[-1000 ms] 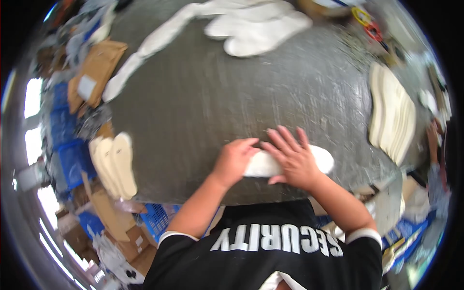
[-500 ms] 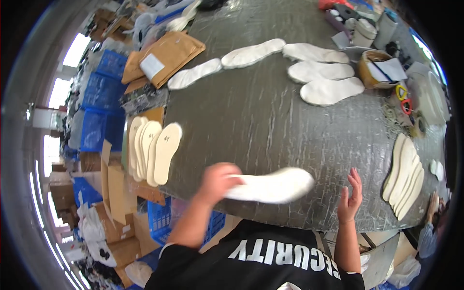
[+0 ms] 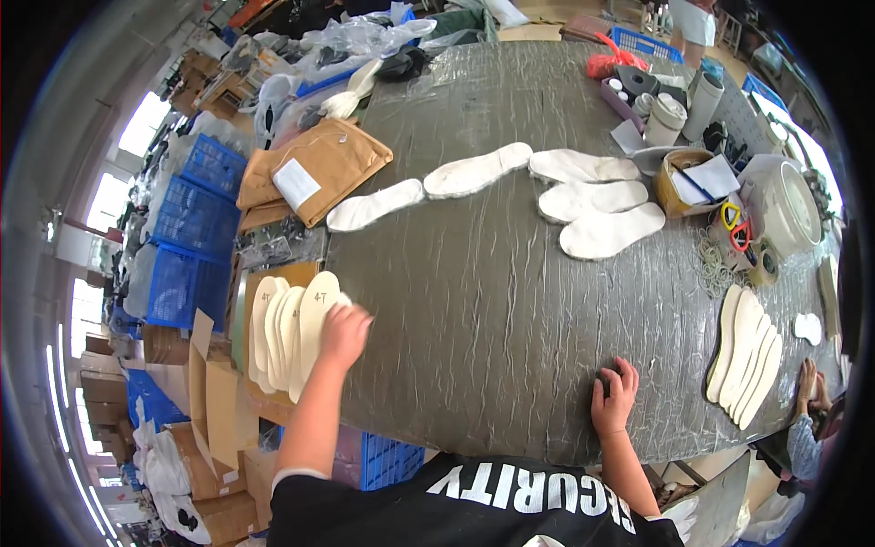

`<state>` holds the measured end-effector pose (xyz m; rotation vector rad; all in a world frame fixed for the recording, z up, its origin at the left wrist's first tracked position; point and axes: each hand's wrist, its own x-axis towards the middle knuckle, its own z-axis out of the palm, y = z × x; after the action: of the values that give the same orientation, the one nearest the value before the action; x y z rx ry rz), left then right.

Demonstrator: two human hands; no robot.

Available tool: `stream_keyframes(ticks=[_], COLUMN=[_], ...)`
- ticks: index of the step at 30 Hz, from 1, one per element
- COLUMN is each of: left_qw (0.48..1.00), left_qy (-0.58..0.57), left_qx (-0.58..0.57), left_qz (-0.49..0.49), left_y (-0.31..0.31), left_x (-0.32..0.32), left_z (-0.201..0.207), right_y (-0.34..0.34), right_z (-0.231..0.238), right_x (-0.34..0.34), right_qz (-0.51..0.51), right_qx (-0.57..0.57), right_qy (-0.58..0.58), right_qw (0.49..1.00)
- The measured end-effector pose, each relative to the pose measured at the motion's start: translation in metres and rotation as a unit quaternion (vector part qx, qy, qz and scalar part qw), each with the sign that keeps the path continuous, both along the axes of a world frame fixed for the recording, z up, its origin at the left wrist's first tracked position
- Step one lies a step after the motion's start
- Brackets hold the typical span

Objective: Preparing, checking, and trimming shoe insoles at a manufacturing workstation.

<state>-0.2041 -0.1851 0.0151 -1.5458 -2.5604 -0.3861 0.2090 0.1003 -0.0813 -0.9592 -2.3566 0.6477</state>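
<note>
Insoles in a cream-coloured stack [image 3: 290,333] lay fanned out on a brown cardboard surface [image 3: 273,273] just off the left edge of the grey worktable [image 3: 492,301], and the left hand [image 3: 344,334] rested on the rightmost one, fingers curled down over its edge; whether it actually gripped the insole or only pressed on it could not be told. The right hand [image 3: 614,397] lay on the near part of the table, fingers bent and loosely spread, holding nothing. Farther across the table a row of white insoles [image 3: 510,187] ran from the left toward the right, some overlapping at the far end. A second fanned pile of cream insoles [image 3: 746,356] sat near the table's right edge. Beyond them stood a brown round container [image 3: 685,180] with paper in it, scissors with yellow and red handles [image 3: 735,226], and a scatter of rubber bands [image 3: 715,260]. Brown padded envelopes [image 3: 314,169] lay at the far left corner, blue plastic crates [image 3: 196,237] stood on the floor to the left, and another person's hand [image 3: 808,381] showed at the right rim
</note>
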Motion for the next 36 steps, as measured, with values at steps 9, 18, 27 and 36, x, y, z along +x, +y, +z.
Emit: stream_keyframes(ticks=[9,18,27,36], left_qw=[0.99,0.957,0.794,0.835], left_qy=[-0.034,-0.211,-0.243,-0.281], left_qx=[0.006,0.078,-0.108,-0.07], left_qz=[0.138,-0.18,-0.546,-0.468], left_y=[0.192,0.097,0.097,0.127], left_x=[-0.142,0.066,0.153,0.177], left_z=[-0.075,-0.072,-0.044,-0.046], right_y=[-0.007,0.003,0.037,0.009], right_z=[-0.003,-0.002,0.022,0.028], right_x=[-0.001,-0.005,-0.067,0.04], right_qz=[-0.002,-0.097,0.001,-0.054], right_qx=[0.001,-0.085,-0.428,-0.309], right_qy=[-0.001,0.09,-0.03,0.062], right_qw=[1.0,0.988,0.903,0.948])
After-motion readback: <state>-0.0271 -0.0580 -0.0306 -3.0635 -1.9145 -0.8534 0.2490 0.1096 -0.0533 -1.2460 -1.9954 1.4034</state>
